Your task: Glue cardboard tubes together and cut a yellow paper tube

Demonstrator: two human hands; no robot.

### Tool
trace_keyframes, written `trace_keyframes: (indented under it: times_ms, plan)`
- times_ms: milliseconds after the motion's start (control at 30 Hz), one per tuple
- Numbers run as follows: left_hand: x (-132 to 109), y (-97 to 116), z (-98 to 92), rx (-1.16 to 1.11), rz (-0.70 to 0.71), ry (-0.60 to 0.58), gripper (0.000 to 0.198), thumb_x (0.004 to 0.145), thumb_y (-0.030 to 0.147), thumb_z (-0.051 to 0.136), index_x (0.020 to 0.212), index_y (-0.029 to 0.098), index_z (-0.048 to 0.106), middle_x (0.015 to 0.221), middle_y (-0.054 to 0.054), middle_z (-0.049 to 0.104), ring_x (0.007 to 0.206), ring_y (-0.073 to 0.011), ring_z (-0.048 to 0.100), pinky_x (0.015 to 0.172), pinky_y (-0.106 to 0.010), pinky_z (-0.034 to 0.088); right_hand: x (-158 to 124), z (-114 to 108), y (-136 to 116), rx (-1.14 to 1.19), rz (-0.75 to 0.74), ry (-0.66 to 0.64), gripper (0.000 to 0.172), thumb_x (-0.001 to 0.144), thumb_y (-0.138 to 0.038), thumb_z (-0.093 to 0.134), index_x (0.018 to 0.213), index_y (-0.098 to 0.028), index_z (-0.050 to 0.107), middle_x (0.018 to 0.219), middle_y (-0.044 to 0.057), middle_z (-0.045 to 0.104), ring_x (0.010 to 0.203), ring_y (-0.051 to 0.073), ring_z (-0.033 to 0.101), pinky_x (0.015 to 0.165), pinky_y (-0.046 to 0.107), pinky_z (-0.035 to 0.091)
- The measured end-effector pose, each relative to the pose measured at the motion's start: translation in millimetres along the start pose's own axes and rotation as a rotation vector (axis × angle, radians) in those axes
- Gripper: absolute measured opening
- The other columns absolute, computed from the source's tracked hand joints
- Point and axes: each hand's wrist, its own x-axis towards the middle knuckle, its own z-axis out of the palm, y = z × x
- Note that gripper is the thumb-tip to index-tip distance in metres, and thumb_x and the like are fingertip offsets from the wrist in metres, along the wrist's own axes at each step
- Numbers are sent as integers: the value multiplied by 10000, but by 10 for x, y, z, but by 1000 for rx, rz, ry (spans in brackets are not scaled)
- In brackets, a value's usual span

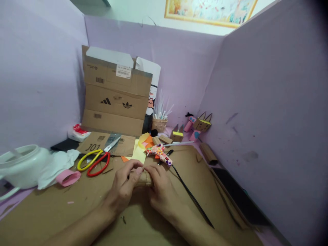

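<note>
Close together at the front middle, my left hand and my right hand grip a small brown cardboard piece from its two sides. The fingers of both hands are curled at its upper edge and cover much of it. Just beyond them lies a hot glue gun with a colourful flowered pattern, its black cord running toward the front right. Scissors with one yellow and one red handle loop rest to the left of my hands, blades pointing away.
Cardboard sheeting covers the table. A white pot, crumpled white material and a pink ring sit at left. An unfolded cardboard box stands behind. Cat-eared cardboard figures and a basket of glue sticks are at the back.
</note>
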Motion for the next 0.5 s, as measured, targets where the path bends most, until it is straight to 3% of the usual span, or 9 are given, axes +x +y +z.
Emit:
trace_keyframes:
  times_ms: [100, 167, 300, 367, 500]
  plan:
    - [32, -4, -19, 22, 15, 20, 255, 858, 383, 456, 772, 177, 578, 751, -12, 593, 733, -177, 551, 678, -257, 416, 26, -44, -65, 150, 35, -38, 628, 625, -12, 603, 1207, -219, 492, 1139, 78, 563, 1051, 234, 508, 925, 384, 420]
    - [39, -20, -42, 19, 72, -2, 249, 860, 359, 450, 753, 177, 583, 757, -11, 600, 736, -175, 551, 680, -257, 418, 62, -98, -82, 318, 197, -65, 582, 607, -180, 731, 1153, -198, 530, 1118, 86, 580, 1011, 253, 544, 886, 403, 453]
    - [15, -32, -72, 53, 160, -2, 247, 865, 346, 444, 761, 175, 590, 760, -12, 608, 739, -169, 552, 678, -255, 414, 122, -154, -80, 812, 622, -169, 584, 648, -507, 685, 1103, -165, 552, 948, 83, 623, 759, 214, 636, 612, 360, 552]
    - [3, -28, -59, 50, 134, -4, 259, 867, 359, 442, 759, 171, 584, 761, -14, 608, 725, -166, 555, 666, -254, 416, 125, -125, -82, 943, 703, -177, 626, 651, -577, 656, 1104, -159, 548, 767, 31, 621, 576, 157, 625, 472, 285, 536]
    - [-6, -28, 3, 10, 48, -6, 361, 885, 442, 377, 742, 169, 565, 709, -10, 582, 656, -161, 540, 611, -259, 411, 90, -4, -88, 895, 733, -34, 531, 692, -622, 595, 946, -155, 589, 527, -61, 514, 314, 62, 465, 256, 144, 362]
